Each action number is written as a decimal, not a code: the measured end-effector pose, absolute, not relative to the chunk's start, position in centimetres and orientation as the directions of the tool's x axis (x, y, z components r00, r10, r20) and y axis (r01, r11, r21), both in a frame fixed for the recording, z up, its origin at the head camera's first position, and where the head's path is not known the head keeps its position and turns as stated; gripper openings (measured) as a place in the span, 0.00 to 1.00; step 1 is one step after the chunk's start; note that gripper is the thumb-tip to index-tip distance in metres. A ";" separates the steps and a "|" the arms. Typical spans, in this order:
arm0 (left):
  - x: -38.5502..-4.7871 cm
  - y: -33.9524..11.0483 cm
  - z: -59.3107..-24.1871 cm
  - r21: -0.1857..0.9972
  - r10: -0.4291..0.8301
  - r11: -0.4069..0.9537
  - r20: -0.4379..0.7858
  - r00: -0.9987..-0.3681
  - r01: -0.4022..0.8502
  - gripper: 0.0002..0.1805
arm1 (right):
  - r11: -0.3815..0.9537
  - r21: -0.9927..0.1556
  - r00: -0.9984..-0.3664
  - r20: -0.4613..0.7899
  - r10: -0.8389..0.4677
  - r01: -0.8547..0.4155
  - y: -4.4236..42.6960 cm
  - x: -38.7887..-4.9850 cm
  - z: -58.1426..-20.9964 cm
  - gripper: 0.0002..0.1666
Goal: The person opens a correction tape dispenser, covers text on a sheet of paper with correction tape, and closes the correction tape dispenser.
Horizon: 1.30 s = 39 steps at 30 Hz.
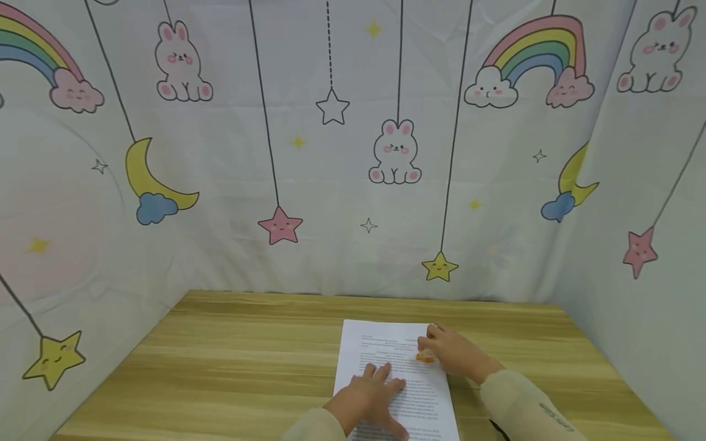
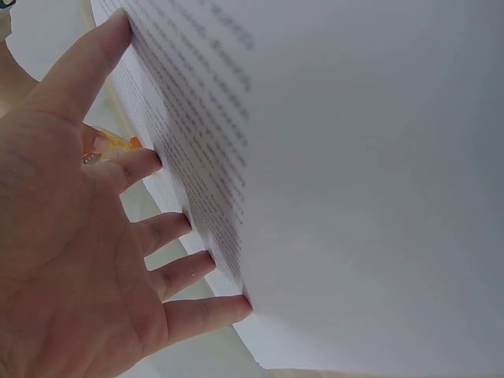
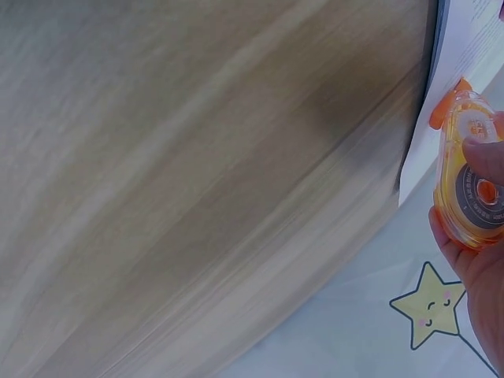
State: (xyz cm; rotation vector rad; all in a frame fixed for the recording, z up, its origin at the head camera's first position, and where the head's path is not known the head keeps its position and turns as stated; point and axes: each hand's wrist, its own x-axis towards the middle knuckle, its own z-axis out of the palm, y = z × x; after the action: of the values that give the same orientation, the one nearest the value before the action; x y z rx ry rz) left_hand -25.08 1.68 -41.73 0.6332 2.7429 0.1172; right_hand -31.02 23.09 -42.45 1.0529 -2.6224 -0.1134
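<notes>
A printed sheet of paper (image 1: 353, 343) lies on the wooden table, its lines of text running across it. My left hand (image 1: 372, 398) rests on the lower part of the page with fingers spread, and in the left wrist view the fingertips (image 2: 203, 260) press on the paper. My right hand (image 1: 455, 350) grips an orange, see-through correction tape dispenser (image 3: 465, 177) near the page's upper right edge. The dispenser's orange tip end (image 3: 449, 106) is at the paper; whether it touches cannot be told. Part of the dispenser's body is hidden by my thumb and fingers.
The wood-grain table (image 1: 248, 349) extends to both sides of the paper. Behind it hangs a white cloth backdrop (image 1: 342, 257) printed with stars, rabbits, moons and rainbows. A thin dark cord-like thing (image 1: 499, 430) shows beside my right sleeve.
</notes>
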 end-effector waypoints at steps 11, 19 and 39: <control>-25.0 1.7 -41.5 0.146 0.450 0.893 -0.280 -0.848 0.425 0.46 | 0.729 0.169 -0.671 0.297 -0.680 -0.663 24.0 -31.1 -42.9 0.11; -24.9 1.7 -41.5 0.144 0.453 0.891 -0.280 -0.846 0.430 0.46 | 0.726 0.179 -0.659 0.317 -0.682 -0.664 24.3 -31.0 -42.8 0.15; -25.1 1.6 -41.7 0.152 0.459 0.888 -0.272 -0.846 0.433 0.45 | 0.720 0.187 -0.646 0.335 -0.686 -0.668 25.9 -30.9 -43.1 0.15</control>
State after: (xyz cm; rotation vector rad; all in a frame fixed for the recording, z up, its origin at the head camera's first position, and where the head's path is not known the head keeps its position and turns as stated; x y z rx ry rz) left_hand -25.11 1.65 -41.66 0.6673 2.7543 0.1217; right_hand -30.91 25.88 -43.11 1.0465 -2.5431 -0.0649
